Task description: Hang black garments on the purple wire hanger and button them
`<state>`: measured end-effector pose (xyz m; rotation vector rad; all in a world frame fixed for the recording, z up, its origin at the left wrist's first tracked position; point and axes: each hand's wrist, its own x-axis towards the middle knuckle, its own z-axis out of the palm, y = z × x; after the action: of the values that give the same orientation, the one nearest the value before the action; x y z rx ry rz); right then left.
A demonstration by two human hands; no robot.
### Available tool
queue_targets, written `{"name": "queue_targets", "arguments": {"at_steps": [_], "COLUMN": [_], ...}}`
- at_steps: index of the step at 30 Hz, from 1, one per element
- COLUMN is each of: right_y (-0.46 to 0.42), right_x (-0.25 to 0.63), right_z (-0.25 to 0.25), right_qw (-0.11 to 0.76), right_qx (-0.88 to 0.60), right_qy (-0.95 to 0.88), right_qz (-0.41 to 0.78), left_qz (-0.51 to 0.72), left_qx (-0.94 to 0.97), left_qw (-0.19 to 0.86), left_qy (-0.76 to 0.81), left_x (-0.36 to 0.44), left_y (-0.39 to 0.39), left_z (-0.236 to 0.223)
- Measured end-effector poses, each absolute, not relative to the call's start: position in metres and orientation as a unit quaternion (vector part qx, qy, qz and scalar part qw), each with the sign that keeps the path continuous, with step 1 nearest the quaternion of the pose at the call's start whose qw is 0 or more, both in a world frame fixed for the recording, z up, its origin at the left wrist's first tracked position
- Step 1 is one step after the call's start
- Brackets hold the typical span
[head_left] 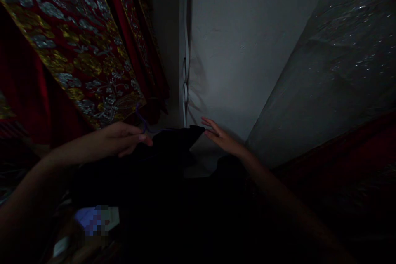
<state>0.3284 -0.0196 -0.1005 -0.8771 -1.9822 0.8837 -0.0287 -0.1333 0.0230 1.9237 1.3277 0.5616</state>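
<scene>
In the dim head view, my left hand has its thumb and fingers pinched together around a thin purple cord. One end of the cord curls up above the hand, and the rest runs right along the top of a black cloth. My right hand is by the cloth's pointed right corner, its fingers stretched out and apart. Whether its fingertips touch that corner is too dark to tell. Most of the black cloth's lower part melts into shadow.
Red fabric with gold and silver embroidery hangs at the left. A pale wall with a whitish strip stands ahead. Shiny clear plastic sheeting covers the right side, above dark red cloth. Small blurred items lie lower left.
</scene>
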Motion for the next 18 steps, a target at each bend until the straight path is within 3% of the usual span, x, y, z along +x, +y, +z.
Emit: {"name": "queue_targets", "arguments": {"at_steps": [4,12,15,18], "right_y": [-0.026,0.023,0.045,0.044], "right_x": [0.319,0.309,0.321,0.339], "right_z": [-0.092,-0.014,0.006,0.002], "right_qw": [0.4,0.63,0.672,0.692], "right_qx": [-0.336,-0.327,-0.308,-0.311], "right_qy": [-0.725,-0.56,-0.554,-0.547], "right_qz": [0.45,0.427,0.382,0.354], "left_qz": [0.316,0.547,0.494,0.393], "left_qx": [0.748,0.676,0.755,0.827], "left_qw": [0.226,-0.163,-0.161,-0.042], "left_qy": [0.539,0.465,0.4,0.4], "left_x": [-0.03,0.001,0.018,0.032], "left_y": [-0.125,-0.093,-0.096,-0.096], "left_z": [0.03,0.002,-0.026,-0.063]}}
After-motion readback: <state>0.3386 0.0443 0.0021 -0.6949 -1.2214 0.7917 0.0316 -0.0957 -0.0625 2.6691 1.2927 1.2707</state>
